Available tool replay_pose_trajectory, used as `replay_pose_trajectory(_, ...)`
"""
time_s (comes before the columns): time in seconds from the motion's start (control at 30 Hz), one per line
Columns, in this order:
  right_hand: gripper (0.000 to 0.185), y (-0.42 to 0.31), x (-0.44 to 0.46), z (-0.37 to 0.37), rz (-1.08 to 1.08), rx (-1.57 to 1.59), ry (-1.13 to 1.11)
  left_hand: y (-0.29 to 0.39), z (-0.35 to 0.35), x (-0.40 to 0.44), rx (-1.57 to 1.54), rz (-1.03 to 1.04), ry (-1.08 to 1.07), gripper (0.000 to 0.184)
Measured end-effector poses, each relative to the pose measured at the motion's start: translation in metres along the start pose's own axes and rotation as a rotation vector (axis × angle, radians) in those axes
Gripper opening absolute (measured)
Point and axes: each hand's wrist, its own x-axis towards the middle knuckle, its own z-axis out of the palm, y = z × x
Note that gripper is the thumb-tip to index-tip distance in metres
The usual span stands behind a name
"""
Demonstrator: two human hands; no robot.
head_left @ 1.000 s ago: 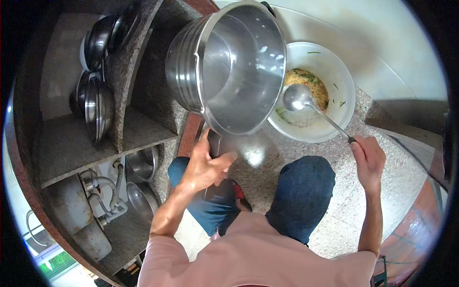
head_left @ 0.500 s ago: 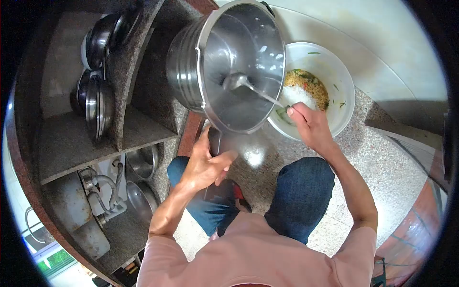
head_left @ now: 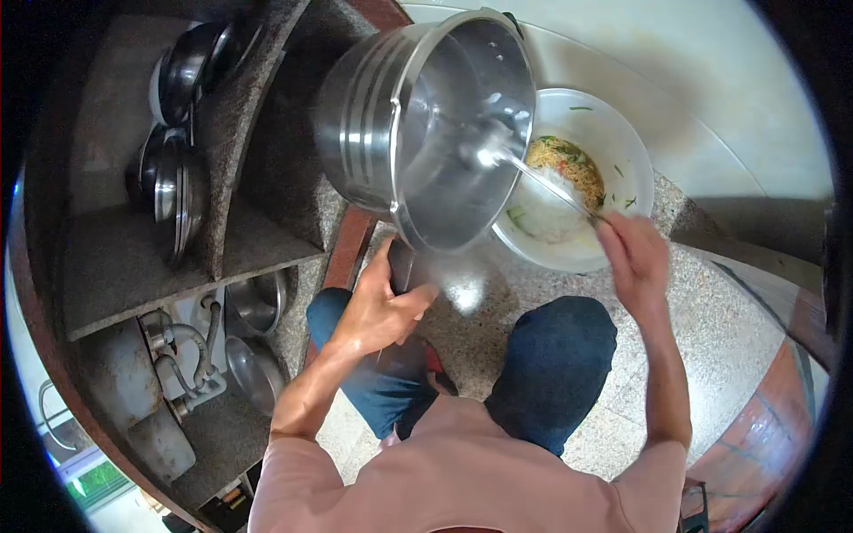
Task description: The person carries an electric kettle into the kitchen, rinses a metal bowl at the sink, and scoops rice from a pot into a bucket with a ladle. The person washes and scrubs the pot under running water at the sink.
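A large steel pressure cooker [head_left: 360, 133] is tilted on its side, its mouth facing right toward a white bucket [head_left: 636, 147]. My left hand [head_left: 382, 306] is closed around the cooker's dark long handle [head_left: 402, 266]. In my right hand [head_left: 635, 258] is the end of a metal spoon [head_left: 555, 189]. The spoon's bowl is blurred and lies just within the cooker's mouth. Inside the bucket are yellowish food scraps with green bits [head_left: 569, 164] and some whitish matter beside them. The cooker's inner wall looks wet and mostly bare.
Stone shelves [head_left: 133, 275] on the left hold steel pans and lids [head_left: 182, 191]. Below them are a sink's pipes [head_left: 191, 342] and steel bowls [head_left: 255, 369]. My knees [head_left: 551, 373] are bent above the speckled floor [head_left: 657, 355]. A pale wall [head_left: 702, 98] curves behind the bucket.
My right hand has moved right and slightly down with the spoon, drawing its bowl toward the cooker's rim. The cooker has shifted slightly right; my left hand keeps its grip.
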Motion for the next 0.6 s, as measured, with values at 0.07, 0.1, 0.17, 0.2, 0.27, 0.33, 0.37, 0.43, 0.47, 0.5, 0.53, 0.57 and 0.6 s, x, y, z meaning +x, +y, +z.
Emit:
replay_pose_trajectory(0.07,0.017,0.003,0.028,0.041,-0.12,0.018,0.047,0.0,0.0,-0.002,0.007,-0.009,0.008,0.072)
replay_pose_trajectory(0.1,0.018,0.011,0.034,0.051,-0.163,-0.027,0.043,0.0,0.0,-0.002,0.009,-0.012,0.01,0.071)
replay_pose_trajectory(0.17,0.019,0.024,0.041,0.06,-0.245,-0.122,0.029,0.001,0.0,-0.002,0.017,-0.016,0.006,0.071)
replay_pose_trajectory(0.2,0.019,0.028,0.035,0.051,-0.225,-0.164,0.001,0.002,-0.001,-0.002,0.024,-0.016,0.002,0.071)
replay_pose_trajectory(0.27,0.018,0.038,0.011,0.012,-0.193,-0.252,-0.061,0.002,-0.005,-0.001,0.031,-0.019,-0.003,0.07)
replay_pose_trajectory(0.33,0.016,0.042,-0.018,-0.029,-0.171,-0.267,-0.085,0.003,-0.007,-0.001,0.035,-0.031,-0.009,0.07)
replay_pose_trajectory(0.37,0.016,0.042,-0.036,-0.046,-0.091,-0.245,-0.093,0.002,-0.008,0.0,0.035,-0.025,-0.01,0.069)
replay_pose_trajectory(0.43,0.016,0.039,-0.049,-0.055,0.027,-0.172,-0.064,0.0,-0.008,0.0,0.041,-0.016,-0.013,0.069)
replay_pose_trajectory(0.47,0.016,0.035,-0.051,-0.049,0.064,-0.125,-0.023,0.0,-0.007,0.001,0.032,-0.002,-0.021,0.068)
replay_pose_trajectory(0.5,0.016,0.029,-0.049,-0.042,0.1,-0.075,0.018,0.0,-0.008,0.001,0.025,0.011,-0.027,0.068)
replay_pose_trajectory(0.53,0.017,0.021,-0.038,-0.031,0.017,-0.106,0.025,0.0,-0.008,0.0,0.018,0.022,-0.027,0.067)
replay_pose_trajectory(0.57,0.018,0.015,-0.02,-0.016,-0.068,-0.131,0.031,-0.001,-0.009,-0.001,0.014,0.016,-0.026,0.067)
replay_pose_trajectory(0.6,0.019,0.012,-0.002,0.002,-0.148,-0.157,0.063,0.0,-0.007,-0.001,0.01,0.007,-0.024,0.067)
